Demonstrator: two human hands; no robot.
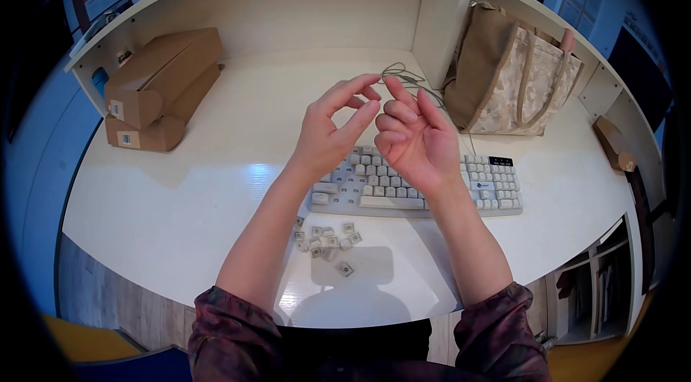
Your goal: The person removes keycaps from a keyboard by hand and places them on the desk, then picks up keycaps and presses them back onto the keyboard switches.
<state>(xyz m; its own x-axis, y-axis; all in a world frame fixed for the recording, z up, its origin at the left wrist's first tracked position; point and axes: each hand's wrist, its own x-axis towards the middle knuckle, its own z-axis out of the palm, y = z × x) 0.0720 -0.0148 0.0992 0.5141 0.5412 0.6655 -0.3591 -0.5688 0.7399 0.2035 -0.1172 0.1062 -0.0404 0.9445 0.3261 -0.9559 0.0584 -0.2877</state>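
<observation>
My left hand (332, 123) is raised over the keyboard's upper left side, its thumb and fingers curved and apart. Close beside it is my right hand (423, 138), palm toward me, with the index finger and thumb extended and the other fingers loosely curled. The two index fingertips nearly meet, and I see nothing held in either hand. Below them lies a white keyboard (392, 203), partly hidden by my right hand and forearm. Its left part has bare key sockets (348, 185) without caps. Several loose keycaps (332, 241) are scattered in front of it, one (345, 268) nearer to me.
Two stacked brown cardboard boxes (162, 83) stand at the left of the white desk (180, 202). A tan patterned bag (515, 79) stands at the back right, with a coiled cable (410, 79) beside it. Another small box (613, 143) sits at the far right.
</observation>
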